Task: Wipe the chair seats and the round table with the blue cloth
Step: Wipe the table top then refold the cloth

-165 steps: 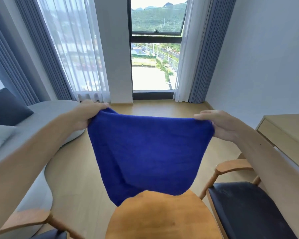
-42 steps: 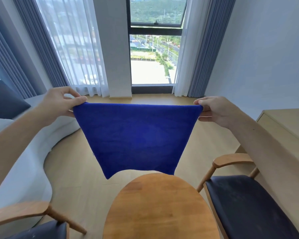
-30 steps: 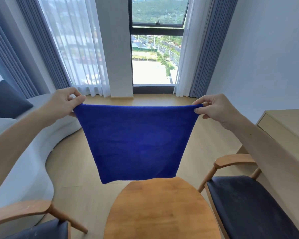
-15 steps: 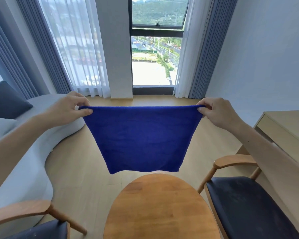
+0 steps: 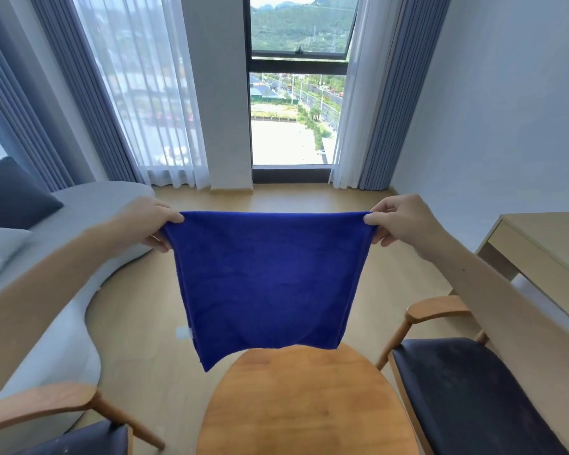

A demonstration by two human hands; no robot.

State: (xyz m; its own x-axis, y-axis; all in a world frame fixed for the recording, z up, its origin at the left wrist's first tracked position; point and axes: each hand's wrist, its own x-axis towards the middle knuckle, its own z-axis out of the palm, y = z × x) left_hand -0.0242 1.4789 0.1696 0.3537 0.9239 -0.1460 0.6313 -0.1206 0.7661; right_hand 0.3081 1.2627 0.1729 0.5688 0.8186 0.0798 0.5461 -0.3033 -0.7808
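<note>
Pinching the blue cloth [image 5: 270, 284] spread above the round table [image 5: 306, 405], both hands [image 5: 148, 221] [image 5: 401, 218] prepare wiping; lowering comes next.

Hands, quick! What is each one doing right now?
Left hand: closed, pinching one top corner of the blue cloth.
Right hand: closed, pinching the other top corner.

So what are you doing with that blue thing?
A person is holding a blue cloth up in the air, spread out. The left hand pinches one top corner and the right hand pinches the other. It hangs above a round table, with a dark-seated chair on the right and another chair on the left. No wiping is going on right now.
</note>
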